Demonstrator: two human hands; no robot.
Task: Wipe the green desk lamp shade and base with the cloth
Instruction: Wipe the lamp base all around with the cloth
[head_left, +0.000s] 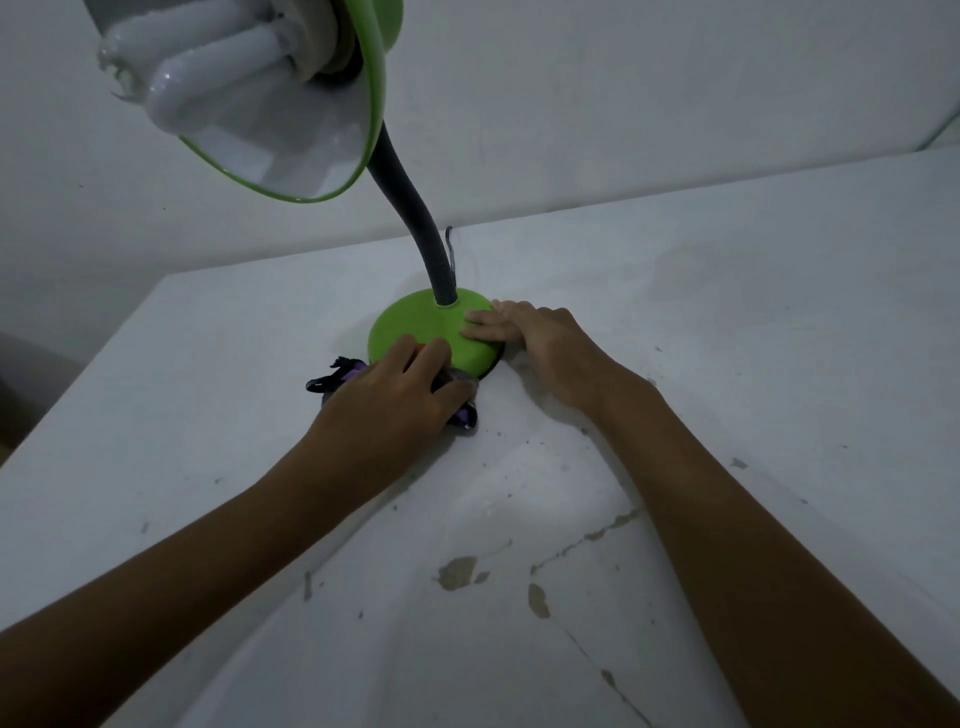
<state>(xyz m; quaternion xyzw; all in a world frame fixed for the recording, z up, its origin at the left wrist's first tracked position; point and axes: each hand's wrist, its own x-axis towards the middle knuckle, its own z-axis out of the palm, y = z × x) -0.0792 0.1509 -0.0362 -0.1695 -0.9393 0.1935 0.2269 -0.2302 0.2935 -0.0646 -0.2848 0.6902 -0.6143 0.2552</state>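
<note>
The green lamp base (415, 325) sits round and flat on the white table (727, 322). A dark flexible neck (410, 208) rises from it to the green shade (363, 98) at the top left, where a white bulb (208, 73) shows inside. My left hand (395, 395) presses a dark cloth with purple bits (337, 375) against the base's near edge; most of the cloth is hidden under the hand. My right hand (535, 338) lies flat, fingers resting on the right side of the base.
The table's white paint is chipped and cracked (457, 571) near me. A white wall (623, 104) stands close behind the table. The table's left edge (78, 395) drops away. A thin dark cord (451, 249) sticks up behind the neck.
</note>
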